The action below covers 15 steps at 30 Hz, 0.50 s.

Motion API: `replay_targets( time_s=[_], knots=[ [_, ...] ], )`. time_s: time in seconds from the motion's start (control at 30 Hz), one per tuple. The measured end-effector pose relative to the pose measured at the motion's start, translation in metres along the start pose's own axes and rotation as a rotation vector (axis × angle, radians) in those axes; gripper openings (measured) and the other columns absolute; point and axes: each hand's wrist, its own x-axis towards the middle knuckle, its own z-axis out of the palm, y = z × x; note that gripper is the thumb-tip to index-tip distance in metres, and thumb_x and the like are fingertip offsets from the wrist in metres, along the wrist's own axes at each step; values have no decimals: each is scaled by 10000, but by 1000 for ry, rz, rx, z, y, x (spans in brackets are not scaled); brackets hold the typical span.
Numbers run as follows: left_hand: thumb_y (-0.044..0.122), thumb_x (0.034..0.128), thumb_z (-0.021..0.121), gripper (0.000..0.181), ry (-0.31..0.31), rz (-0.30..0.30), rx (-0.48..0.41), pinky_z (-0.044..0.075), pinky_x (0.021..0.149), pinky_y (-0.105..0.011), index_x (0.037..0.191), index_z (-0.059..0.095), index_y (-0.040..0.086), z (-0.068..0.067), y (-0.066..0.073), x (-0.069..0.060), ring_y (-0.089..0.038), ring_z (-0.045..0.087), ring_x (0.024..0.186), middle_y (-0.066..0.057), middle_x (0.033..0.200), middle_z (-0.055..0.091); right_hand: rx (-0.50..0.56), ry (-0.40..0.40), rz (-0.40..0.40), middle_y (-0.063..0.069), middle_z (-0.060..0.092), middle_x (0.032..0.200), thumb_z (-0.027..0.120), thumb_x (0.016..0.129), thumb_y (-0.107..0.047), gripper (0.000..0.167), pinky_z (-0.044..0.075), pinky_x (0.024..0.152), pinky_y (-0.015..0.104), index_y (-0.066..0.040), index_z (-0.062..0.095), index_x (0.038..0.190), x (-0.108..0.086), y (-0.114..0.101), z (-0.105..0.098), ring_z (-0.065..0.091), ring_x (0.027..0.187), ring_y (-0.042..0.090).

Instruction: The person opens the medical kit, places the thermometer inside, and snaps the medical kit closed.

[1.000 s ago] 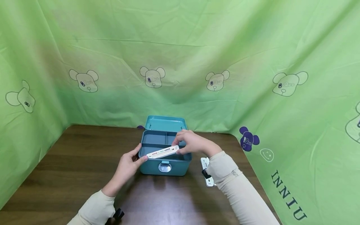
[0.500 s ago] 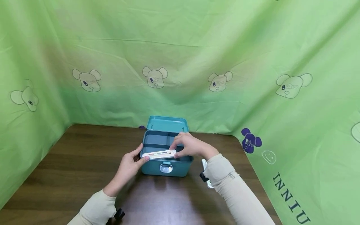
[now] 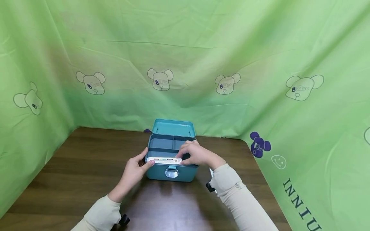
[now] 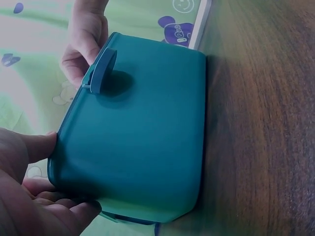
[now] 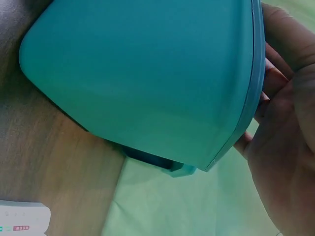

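A teal box (image 3: 180,173) stands on the table with its lid (image 3: 174,127) raised at the back. Along the inside of its front wall lies a slim white case (image 3: 164,160) with small coloured print, level in the front compartment. My right hand (image 3: 196,154) pinches the case's right end. At the box's front left corner, my left hand (image 3: 133,170) grips the rim, thumb by the case's left end. The left wrist view shows that hand (image 4: 44,196) on the corner of the box (image 4: 133,128). In the right wrist view the case is hidden behind the box wall (image 5: 138,73).
A second white case (image 5: 22,216) lies on the table (image 3: 95,160) right of the box, mostly hidden by my right sleeve in the head view. Green printed cloth (image 3: 185,64) hangs behind and at both sides. A divider splits the box's rear compartment.
The white case has gone down from a slant above the front compartment to level inside the front wall, with my right hand lowering along with it. My left hand stays at the corner.
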Motion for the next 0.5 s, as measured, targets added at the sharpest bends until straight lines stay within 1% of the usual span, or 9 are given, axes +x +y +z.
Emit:
replay_targets(
  time_s=[0.2, 0.37, 0.5],
  knots=[
    [205, 936, 772, 683, 1, -1, -13, 458, 1090, -468, 1521, 460, 41, 2, 0, -1, -314, 493, 1399, -162, 1550, 464, -16, -5, -13, -157, 707, 1018, 822, 880, -264, 192, 317, 959, 431, -248, 811, 1070, -1, 2, 1, 520, 1053, 103],
    [219, 931, 778, 695, 2, 0, -17, 469, 1082, -467, 1524, 459, 46, 0, 0, 1, -308, 502, 1393, -159, 1551, 466, -37, -8, -23, -171, 704, 1016, 823, 880, -259, 193, 312, 941, 424, -261, 812, 1072, 1, 1, 1, 509, 1028, 96],
    [233, 932, 778, 700, -1, 3, -15, 468, 1083, -469, 1526, 457, 50, -1, -2, 2, -309, 500, 1395, -160, 1552, 464, -60, -20, -21, -180, 699, 1016, 828, 874, -248, 199, 309, 929, 410, -271, 813, 1071, 4, 0, 1, 507, 1037, 91]
  ],
)
